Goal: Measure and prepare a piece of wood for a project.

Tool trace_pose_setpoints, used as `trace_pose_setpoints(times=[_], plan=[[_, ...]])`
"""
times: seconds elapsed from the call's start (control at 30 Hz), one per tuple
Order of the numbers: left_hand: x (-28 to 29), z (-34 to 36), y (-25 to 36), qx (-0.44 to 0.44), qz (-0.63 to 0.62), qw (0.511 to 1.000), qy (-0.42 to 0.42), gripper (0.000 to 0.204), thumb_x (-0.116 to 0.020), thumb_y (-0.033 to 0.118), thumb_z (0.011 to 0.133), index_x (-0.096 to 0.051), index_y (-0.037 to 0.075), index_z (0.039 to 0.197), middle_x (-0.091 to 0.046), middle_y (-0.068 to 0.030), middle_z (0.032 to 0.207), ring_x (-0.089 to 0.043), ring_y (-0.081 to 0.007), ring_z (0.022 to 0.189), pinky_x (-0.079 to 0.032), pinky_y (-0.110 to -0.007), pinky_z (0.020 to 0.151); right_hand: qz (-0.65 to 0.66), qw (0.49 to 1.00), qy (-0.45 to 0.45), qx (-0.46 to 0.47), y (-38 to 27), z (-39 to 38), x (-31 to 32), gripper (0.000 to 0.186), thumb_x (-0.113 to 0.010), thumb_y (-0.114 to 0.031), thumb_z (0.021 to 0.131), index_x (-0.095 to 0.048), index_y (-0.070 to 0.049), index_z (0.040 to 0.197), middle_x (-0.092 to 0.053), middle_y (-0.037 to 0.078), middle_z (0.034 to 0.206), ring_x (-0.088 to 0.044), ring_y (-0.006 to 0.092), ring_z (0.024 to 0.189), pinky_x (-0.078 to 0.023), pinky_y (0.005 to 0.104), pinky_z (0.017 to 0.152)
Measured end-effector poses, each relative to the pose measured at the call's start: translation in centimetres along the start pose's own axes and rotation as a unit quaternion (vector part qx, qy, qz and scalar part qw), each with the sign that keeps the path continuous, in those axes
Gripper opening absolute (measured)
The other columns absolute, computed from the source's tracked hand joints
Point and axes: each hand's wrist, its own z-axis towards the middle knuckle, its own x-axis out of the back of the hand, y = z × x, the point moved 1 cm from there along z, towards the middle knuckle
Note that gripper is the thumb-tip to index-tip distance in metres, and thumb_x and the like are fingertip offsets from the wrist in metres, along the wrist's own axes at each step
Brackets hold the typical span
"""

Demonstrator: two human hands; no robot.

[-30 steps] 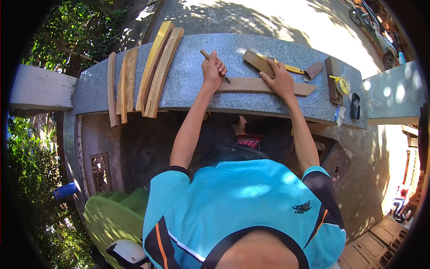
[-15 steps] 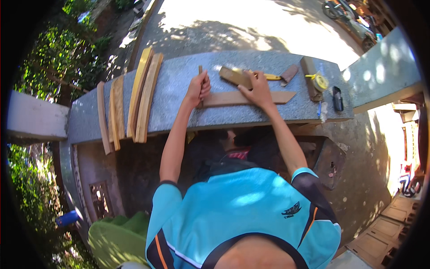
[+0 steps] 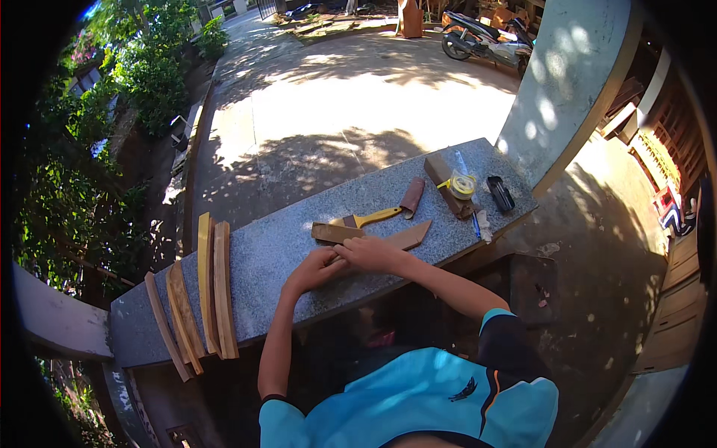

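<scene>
— Where are your hands?

— Both are down on the speckled grey granite ledge (image 3: 284, 246), close together. My left hand (image 3: 312, 270) lies on the stone with its fingers curled in. My right hand (image 3: 371, 254) is pressed flat over the near end of a long flat brown wooden piece with a pointed tip (image 3: 403, 239), its fingers together. The two hands touch at the fingertips. Whether the left pinches anything, I cannot tell.

— And the wood itself?

— It lies on the ledge, its pointed end aimed to my right, away from the hands. Just beyond it lies a paintbrush with a yellow handle (image 3: 370, 218), beside a short brown block (image 3: 332, 233).

— Anything else on the ledge?

— To my right: a long dark wooden bar (image 3: 442, 183) with a yellow tape measure (image 3: 463, 185) on it, and a small black oblong object (image 3: 500, 193) nearby. Well apart to my left, a row of curved wooden slats (image 3: 202, 295) lies across the ledge, overhanging the near edge.
</scene>
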Motion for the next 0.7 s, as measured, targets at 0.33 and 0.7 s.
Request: trace_pose_setpoints(times=[0.33,0.7], plan=[[1.6,-3.9,-3.8,-0.017,0.175,0.976,0.132,0.026,-0.066,0.023,0.074,-0.061,0.001,0.086,-0.057,-0.0140,0.085,-0.055,-0.0303,0.083,-0.044,-0.038,0.072,0.072,0.990,-0.084,-0.093,2.7,-4.6,0.9,0.021,-0.052,-0.015,0.081,-0.052,-0.002,0.097,-0.054,0.015,0.082,-0.058,0.0333,0.076,-0.046,0.0415,0.068],[0.7,-2.3,-3.7,-0.021,0.156,0.972,0.171,0.018,-0.062,0.016,0.076,-0.062,-0.002,0.074,-0.057,-0.0161,0.074,-0.056,-0.0328,0.071,-0.043,-0.040,0.067,0.097,0.949,-0.179,-0.239,-1.0,-4.4,2.2,0.045,-0.054,-0.015,0.078,-0.040,-0.006,0.119,-0.051,0.018,0.101,-0.058,0.0356,0.083,-0.046,0.0456,0.069]])
